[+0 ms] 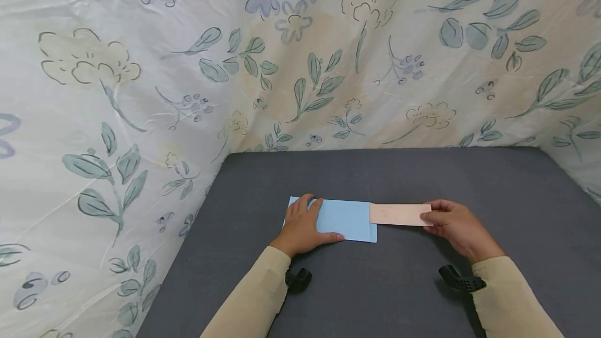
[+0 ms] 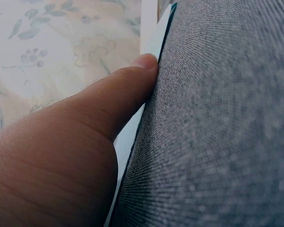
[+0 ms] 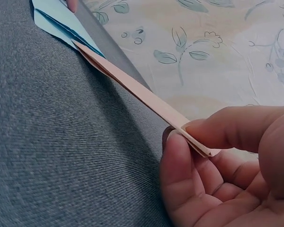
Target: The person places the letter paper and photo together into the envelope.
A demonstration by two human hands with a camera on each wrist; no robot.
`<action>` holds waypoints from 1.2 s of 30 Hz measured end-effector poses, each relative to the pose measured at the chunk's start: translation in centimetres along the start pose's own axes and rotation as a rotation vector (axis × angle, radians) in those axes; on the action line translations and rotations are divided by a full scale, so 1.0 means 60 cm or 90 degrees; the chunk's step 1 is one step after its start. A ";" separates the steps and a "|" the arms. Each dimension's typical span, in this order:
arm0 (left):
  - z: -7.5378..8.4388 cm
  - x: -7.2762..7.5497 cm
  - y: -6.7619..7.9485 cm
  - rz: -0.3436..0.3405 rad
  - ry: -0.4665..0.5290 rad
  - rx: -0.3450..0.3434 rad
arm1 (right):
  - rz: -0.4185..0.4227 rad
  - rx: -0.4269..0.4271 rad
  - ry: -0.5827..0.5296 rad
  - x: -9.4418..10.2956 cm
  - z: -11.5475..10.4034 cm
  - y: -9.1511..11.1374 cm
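A light blue folded paper (image 1: pixel 345 219) lies flat on the dark grey table, its right end showing open layers in the right wrist view. My left hand (image 1: pixel 305 226) rests on its left part with fingers spread, the thumb along the near edge. From the right end of the blue paper juts a folded pink paper strip (image 1: pixel 399 214), its left end at the blue paper's opening. My right hand (image 1: pixel 453 226) pinches the strip's right end between thumb and fingers. In the right wrist view the strip (image 3: pixel 137 90) slopes up from the blue paper (image 3: pixel 61 21) to the fingers.
The dark grey table (image 1: pixel 375 291) runs back to a hanging cloth (image 1: pixel 291 93) printed with flowers and leaves, which also closes off the left and right sides. A black wrist strap (image 1: pixel 298 279) sits at my left cuff and another black strap (image 1: pixel 460 279) at the right.
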State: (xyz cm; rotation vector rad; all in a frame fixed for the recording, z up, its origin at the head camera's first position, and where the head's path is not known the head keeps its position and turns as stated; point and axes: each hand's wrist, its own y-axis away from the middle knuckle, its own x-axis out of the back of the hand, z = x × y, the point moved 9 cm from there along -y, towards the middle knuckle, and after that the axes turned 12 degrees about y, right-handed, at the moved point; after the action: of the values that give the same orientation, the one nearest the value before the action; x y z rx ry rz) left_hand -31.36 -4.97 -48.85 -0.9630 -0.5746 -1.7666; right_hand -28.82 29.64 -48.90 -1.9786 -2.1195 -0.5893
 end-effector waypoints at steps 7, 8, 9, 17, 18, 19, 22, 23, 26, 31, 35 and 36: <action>-0.001 0.000 0.000 -0.001 0.003 0.000 | 0.013 -0.004 0.006 -0.003 0.000 0.001; 0.000 0.000 0.000 -0.002 0.004 0.000 | 0.017 -0.002 0.011 -0.004 -0.001 0.001; 0.000 0.000 0.000 -0.001 0.005 -0.001 | 0.024 0.001 0.018 -0.004 -0.002 0.001; -0.001 -0.001 -0.002 -0.003 0.003 -0.001 | 0.089 0.014 0.074 0.007 -0.010 0.001; -0.002 -0.001 -0.002 -0.003 0.003 -0.001 | 0.087 0.011 0.075 0.007 -0.009 0.001; -0.002 -0.002 -0.002 -0.002 0.004 -0.003 | 0.085 0.007 0.075 0.007 -0.008 0.002; -0.004 -0.002 -0.003 0.004 0.004 -0.006 | 0.073 -0.001 0.080 0.008 -0.004 0.003; -0.004 -0.003 -0.004 0.007 0.003 -0.007 | 0.070 -0.005 0.081 0.008 -0.003 0.003; -0.004 -0.003 -0.004 0.016 -0.001 -0.006 | 0.069 -0.013 0.087 0.008 0.000 0.003; -0.007 -0.006 -0.004 0.014 -0.006 0.004 | 0.072 -0.018 0.089 0.007 0.001 0.004; -0.004 -0.005 -0.003 0.011 -0.006 0.002 | 0.072 -0.011 0.079 0.009 -0.001 0.005; -0.004 -0.004 -0.003 0.010 -0.007 0.001 | 0.072 -0.009 0.075 0.009 -0.001 0.005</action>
State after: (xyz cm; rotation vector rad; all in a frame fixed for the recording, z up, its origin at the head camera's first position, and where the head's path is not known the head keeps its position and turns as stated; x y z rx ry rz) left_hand -31.54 -4.93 -49.19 -0.9738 -0.5743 -1.7477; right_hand -28.59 30.10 -48.58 -2.0021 -1.9258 -0.6841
